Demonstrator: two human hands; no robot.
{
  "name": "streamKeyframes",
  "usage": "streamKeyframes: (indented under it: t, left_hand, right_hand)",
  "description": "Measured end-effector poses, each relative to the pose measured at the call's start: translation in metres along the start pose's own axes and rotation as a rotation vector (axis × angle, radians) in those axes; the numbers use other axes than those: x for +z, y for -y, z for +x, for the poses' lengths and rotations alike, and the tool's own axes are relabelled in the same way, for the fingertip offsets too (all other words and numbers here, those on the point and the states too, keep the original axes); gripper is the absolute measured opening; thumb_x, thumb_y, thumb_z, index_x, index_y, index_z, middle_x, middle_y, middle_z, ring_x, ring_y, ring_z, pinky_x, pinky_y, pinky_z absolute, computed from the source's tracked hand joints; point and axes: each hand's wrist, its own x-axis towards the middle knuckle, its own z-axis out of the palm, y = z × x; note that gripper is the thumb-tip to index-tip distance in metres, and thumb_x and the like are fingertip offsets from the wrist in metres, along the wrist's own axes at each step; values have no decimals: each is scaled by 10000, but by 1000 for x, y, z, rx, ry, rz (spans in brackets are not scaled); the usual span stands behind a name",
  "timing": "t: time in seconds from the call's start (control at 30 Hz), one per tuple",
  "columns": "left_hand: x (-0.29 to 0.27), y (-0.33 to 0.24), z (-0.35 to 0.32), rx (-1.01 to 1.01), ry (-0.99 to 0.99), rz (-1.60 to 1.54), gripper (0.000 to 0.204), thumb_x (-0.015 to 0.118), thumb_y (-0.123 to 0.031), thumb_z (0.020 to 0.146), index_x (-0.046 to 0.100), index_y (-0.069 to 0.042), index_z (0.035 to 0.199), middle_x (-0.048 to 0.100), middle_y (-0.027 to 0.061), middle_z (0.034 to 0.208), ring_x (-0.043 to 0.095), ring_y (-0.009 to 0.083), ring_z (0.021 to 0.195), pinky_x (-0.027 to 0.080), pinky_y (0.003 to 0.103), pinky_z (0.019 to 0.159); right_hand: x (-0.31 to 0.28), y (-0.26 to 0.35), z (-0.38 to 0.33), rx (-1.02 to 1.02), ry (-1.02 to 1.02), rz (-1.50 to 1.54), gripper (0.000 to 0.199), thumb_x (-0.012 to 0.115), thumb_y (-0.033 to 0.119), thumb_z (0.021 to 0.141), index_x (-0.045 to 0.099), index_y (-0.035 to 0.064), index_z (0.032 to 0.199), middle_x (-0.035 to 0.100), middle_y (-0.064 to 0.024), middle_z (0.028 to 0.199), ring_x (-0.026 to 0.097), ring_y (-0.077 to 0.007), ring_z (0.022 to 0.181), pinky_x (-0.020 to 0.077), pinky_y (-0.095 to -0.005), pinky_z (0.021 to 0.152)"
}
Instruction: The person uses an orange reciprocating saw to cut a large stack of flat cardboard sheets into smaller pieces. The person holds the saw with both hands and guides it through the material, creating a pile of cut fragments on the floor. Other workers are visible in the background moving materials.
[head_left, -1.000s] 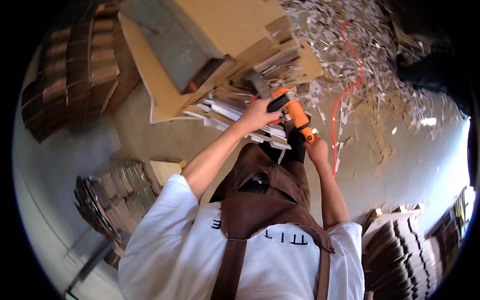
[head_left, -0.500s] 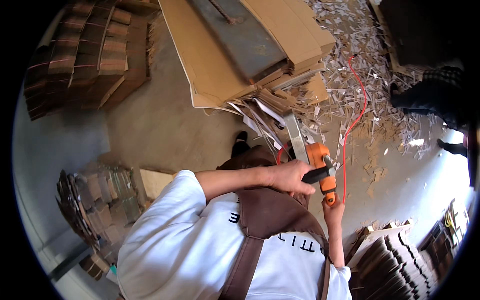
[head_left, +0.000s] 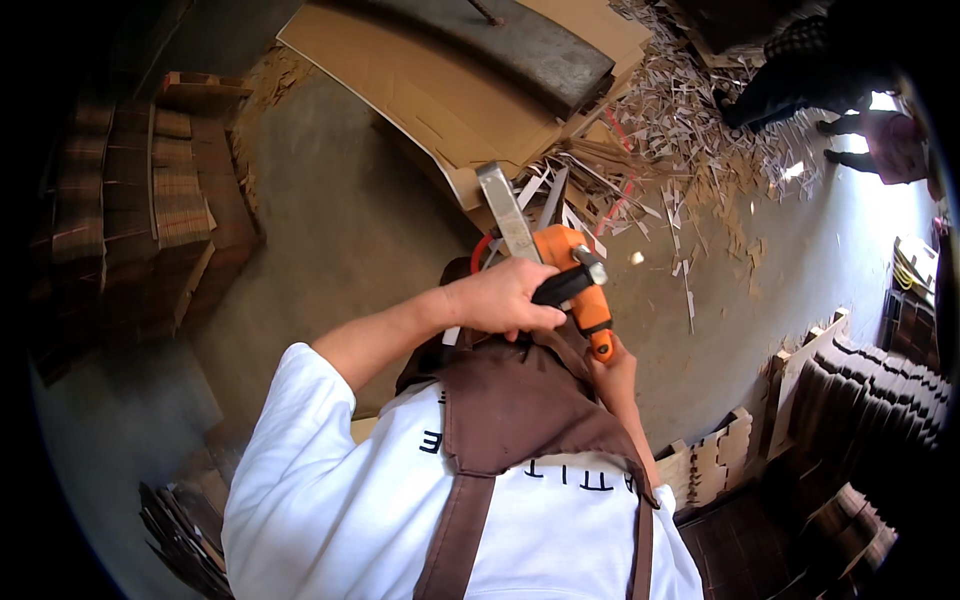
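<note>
One orange power tool [head_left: 560,243] is held two-handed near stacked cardboard [head_left: 410,95].
Its side handle [head_left: 563,287] is wrapped by the left hand [head_left: 502,297], fingers curled tight; its rear end [head_left: 600,345] is gripped by the right hand [head_left: 613,372], fingers partly hidden, presumably sharing the weight.

From where I stood, the camera rode on the head, the left one of a side-by-side pair, and faced steeply down and a little forward. Nearest below it lay the white shirt [head_left: 320,480] and brown apron [head_left: 535,415], filling the lower middle. At arm's reach, near the centre, it took in the left hand [head_left: 505,296] and right hand [head_left: 613,372]. Farther off, it looked across the floor [head_left: 320,220] to the cardboard stack [head_left: 440,110] at the top. Its wide fisheye sweep curved straight edges toward a dark, rounded rim.
</note>
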Motion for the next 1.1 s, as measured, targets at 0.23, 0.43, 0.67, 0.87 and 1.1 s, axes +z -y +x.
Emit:
streamKeyframes:
  t: [0.23, 0.43, 0.67, 0.87, 1.1]
  left_hand:
    - [5, 22, -7, -35, -54, 119, 233, 629, -201, 836, 541, -1, 916, 561, 35, 636, 542, 109, 485, 434, 262, 468]
    - [20, 39, 2, 64, -235, 195, 274, 649, -193, 792, 553, 35, 909, 564, 75, 665, 534, 140, 635, 445, 310, 603]
    - [20, 39, -4, 38, -289, 261, 299, 672, -196, 776, 580, 33, 946, 555, 55, 677, 492, 104, 634, 435, 295, 601]
    - [18, 56, 12, 57, -282, 276, 284, 656, -173, 766, 578, 36, 942, 550, 58, 659, 499, 116, 620, 440, 296, 600]
    - [16, 59, 9, 73, -289, 251, 248, 657, -168, 767, 579, 32, 891, 537, 50, 653, 485, 102, 627, 428, 289, 596]
  right_hand:
    - [37, -8, -16, 55, 57, 53, 253, 668, 155, 714, 581, 9, 901, 626, -237, 768, 613, -415, 794, 470, -448, 661]
    - [55, -36, -12, 32, 3, 16, 251, 675, 171, 713, 575, 25, 891, 622, -229, 758, 601, -424, 791, 464, -465, 651]
    - [58, -24, -8, 36, 18, 26, 233, 661, 163, 740, 586, 0, 889, 618, -222, 745, 608, -415, 760, 469, -414, 650]
    - [79, -40, -6, 28, 14, 59, 217, 655, 171, 737, 559, 22, 862, 618, -232, 765, 588, -439, 799, 458, -472, 661]
    - [80, -41, -4, 75, 28, 51, 226, 656, 154, 738, 593, 8, 899, 628, -213, 759, 627, -390, 768, 468, -415, 652]
